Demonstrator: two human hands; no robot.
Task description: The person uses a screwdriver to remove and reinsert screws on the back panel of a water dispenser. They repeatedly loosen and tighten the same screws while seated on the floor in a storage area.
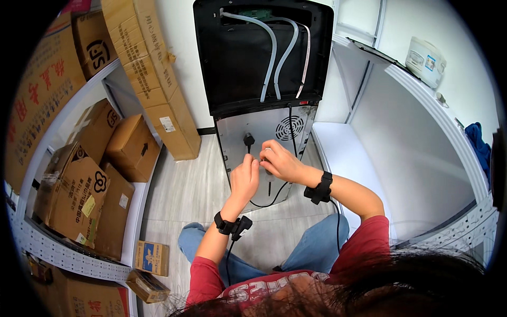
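Before me stands a tall black and grey water dispenser (232, 134), its back facing me and its upper cavity open. A black power plug (249, 139) sticks up just above my left hand (244, 178), whose fingers are closed around the cord right below it. My right hand (282, 162) is closed in a pinch beside the left, close to the grey back panel; whatever lies between its fingertips is hidden. A black power cord (292, 129) runs down the panel behind my right hand and loops below both hands. Grey-blue hoses (273, 53) hang inside the cavity.
Shelving with cardboard boxes (74, 195) lines the left side. A tall carton (153, 79) leans by the wall. Small boxes (152, 258) sit at lower left. On the right, a white shelf unit (359, 164) carries a white rice cooker (425, 62) and blue cloth (478, 145).
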